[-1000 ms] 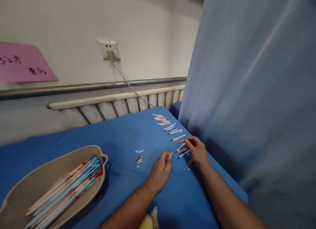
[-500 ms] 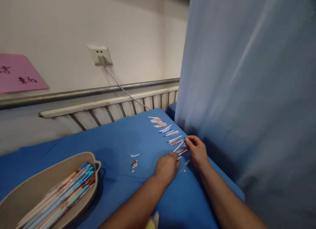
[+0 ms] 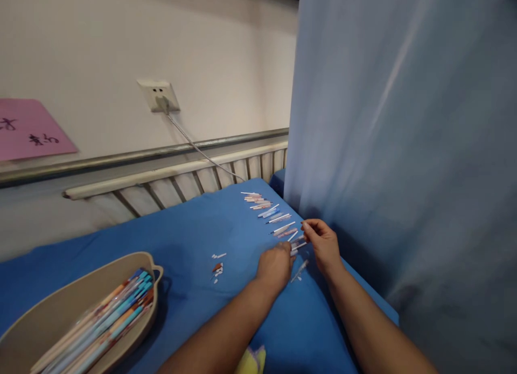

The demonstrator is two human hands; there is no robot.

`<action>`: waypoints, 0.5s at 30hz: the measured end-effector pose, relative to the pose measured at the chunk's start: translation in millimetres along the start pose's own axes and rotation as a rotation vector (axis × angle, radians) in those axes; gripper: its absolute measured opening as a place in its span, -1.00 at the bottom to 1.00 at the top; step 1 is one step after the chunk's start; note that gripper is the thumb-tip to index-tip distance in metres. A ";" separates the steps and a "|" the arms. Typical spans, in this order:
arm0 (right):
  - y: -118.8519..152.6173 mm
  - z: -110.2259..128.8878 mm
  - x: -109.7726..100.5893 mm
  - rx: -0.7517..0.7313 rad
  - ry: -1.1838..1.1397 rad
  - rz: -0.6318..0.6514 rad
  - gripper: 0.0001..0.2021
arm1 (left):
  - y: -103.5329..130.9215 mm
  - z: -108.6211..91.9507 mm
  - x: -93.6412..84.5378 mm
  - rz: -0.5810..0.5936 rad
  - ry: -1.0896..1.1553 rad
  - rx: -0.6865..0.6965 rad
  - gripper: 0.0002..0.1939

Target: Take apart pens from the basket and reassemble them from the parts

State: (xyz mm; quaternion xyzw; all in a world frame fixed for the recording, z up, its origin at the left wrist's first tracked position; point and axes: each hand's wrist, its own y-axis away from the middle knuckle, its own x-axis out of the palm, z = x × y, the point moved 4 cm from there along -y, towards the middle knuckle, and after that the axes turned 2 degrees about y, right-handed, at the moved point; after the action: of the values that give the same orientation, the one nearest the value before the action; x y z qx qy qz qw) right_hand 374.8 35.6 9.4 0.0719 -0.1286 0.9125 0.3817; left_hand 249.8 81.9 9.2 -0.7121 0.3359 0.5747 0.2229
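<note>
Handwriting in dark ink on the pink sheet (image 3: 34, 127) fixed to the wall (image 3: 226, 51), at the left margin of the head view. The marks form two groups resembling Chinese characters. The upper group (image 3: 7, 124) is cut by the picture's edge; its visible character resembles 才, though the reading is uncertain. The lower group (image 3: 43, 140), nearer the sheet's right corner, opens with a dense character of many crossing strokes, followed by looser, simpler strokes; its wording cannot be made out. Any print on the pens (image 3: 115, 315) is too blurred to read.
</note>
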 end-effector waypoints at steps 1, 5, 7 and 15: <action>-0.9 0.0 -1.2 0.002 -0.006 -0.011 -0.79 | -0.4 -0.2 0.4 -0.001 -0.005 0.002 -0.78; -3.0 -1.2 -4.1 0.019 -0.034 -0.044 -0.77 | 0.2 -2.1 0.1 0.001 -0.010 0.011 -0.78; -3.6 -1.5 -4.7 0.027 -0.047 -0.050 -0.77 | 0.1 -3.3 -0.8 0.002 -0.011 0.008 -0.77; -6.8 0.9 -8.4 0.034 -0.072 -0.070 -0.78 | -4.7 -4.9 -0.4 0.004 -0.024 -0.023 -0.78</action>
State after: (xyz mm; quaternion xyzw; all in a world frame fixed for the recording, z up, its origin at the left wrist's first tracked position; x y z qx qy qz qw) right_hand 385.6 34.2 9.6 0.1156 -0.1238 0.8975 0.4071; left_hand 256.5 81.7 10.5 -0.7068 0.3282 0.5876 0.2177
